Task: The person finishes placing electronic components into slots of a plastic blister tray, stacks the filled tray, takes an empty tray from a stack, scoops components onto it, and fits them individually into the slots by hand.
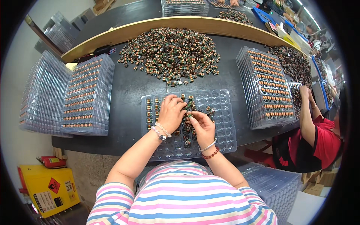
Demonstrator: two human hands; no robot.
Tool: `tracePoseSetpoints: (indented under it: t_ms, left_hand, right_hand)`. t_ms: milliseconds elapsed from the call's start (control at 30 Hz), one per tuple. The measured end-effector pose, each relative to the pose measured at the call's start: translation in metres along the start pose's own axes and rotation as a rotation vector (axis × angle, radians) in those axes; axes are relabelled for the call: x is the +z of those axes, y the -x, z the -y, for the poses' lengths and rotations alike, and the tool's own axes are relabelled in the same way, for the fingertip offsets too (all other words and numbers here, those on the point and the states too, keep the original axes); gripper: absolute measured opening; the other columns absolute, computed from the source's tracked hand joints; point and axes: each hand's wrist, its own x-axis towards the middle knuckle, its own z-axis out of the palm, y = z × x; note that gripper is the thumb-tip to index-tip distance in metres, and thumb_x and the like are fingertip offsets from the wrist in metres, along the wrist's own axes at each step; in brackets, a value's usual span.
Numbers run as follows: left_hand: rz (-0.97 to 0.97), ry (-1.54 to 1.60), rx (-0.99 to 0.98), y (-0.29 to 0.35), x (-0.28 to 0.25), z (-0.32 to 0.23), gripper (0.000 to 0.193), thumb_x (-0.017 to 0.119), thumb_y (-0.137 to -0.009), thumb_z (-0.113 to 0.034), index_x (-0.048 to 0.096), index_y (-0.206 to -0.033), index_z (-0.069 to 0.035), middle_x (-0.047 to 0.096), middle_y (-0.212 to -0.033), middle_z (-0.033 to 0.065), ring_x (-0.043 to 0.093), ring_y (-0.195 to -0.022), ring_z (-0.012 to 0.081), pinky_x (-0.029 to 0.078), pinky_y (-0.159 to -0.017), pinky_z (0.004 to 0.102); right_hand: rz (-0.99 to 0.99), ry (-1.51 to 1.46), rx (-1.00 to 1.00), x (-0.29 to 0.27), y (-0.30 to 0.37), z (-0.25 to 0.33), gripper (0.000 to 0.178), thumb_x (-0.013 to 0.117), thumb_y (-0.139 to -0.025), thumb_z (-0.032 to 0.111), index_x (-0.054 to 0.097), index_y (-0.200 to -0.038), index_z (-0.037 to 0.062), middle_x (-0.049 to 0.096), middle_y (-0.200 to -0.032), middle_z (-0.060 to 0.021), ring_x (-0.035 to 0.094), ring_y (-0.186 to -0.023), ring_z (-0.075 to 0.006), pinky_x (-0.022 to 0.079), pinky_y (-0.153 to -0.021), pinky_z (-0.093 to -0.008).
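Observation:
A clear plastic tray [229,129] with rows of pockets lies in front of me. Small copper-wound coils [149,112] fill pockets on its left side, while many pockets on the right are bare. Loose coils [187,140] are heaped along the tray's middle. My right hand [203,126] pinches a small coil between thumb and index finger over this heap. Just left of it, my left hand [171,113] is closed, its bent fingertips at the heap's upper part; what they hold, if anything, is hidden.
Beyond the tray rises a large pile of coils [172,52], backed by a wooden rail [150,24]. Stacked filled trays stand at left [84,93] and right [268,86]. At far right a co-worker [313,131] handles parts. A yellow box [50,189] is at lower left.

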Motion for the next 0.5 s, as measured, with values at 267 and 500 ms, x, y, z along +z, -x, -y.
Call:
tracePoseSetpoints:
  t_ms: [267, 500]
  left_hand:
    - [0.003, 0.152, 0.045, -0.005, -0.018, 0.002, 0.021, 0.064, -0.08, -0.006, 0.065, -0.101, -0.005, 0.065, -0.099, 0.01, 0.057, -0.104, 0.0284, 0.045, -0.09, 0.0393]
    - [-0.037, 0.376, -0.237, 0.042, -0.066, 0.018, 0.012, 0.068, -0.082, -0.008, 0.072, -0.093, -0.006, 0.069, -0.093, 0.0064, 0.061, -0.093, 0.0216, 0.048, -0.082, 0.0341]
  right_hand:
    - [0.001, 0.118, -0.064, -0.001, 0.001, -0.002, 0.02, 0.06, -0.091, -0.001, 0.062, -0.111, -0.0033, 0.067, -0.106, -0.0089, 0.065, -0.093, -0.0128, 0.053, -0.083, -0.0248]
    - [0.085, 0.381, -0.107, 0.001, 0.004, 0.003, 0.02, 0.061, -0.091, 0.001, 0.064, -0.11, -0.0032, 0.068, -0.104, -0.009, 0.066, -0.092, -0.0129, 0.054, -0.078, -0.0244]
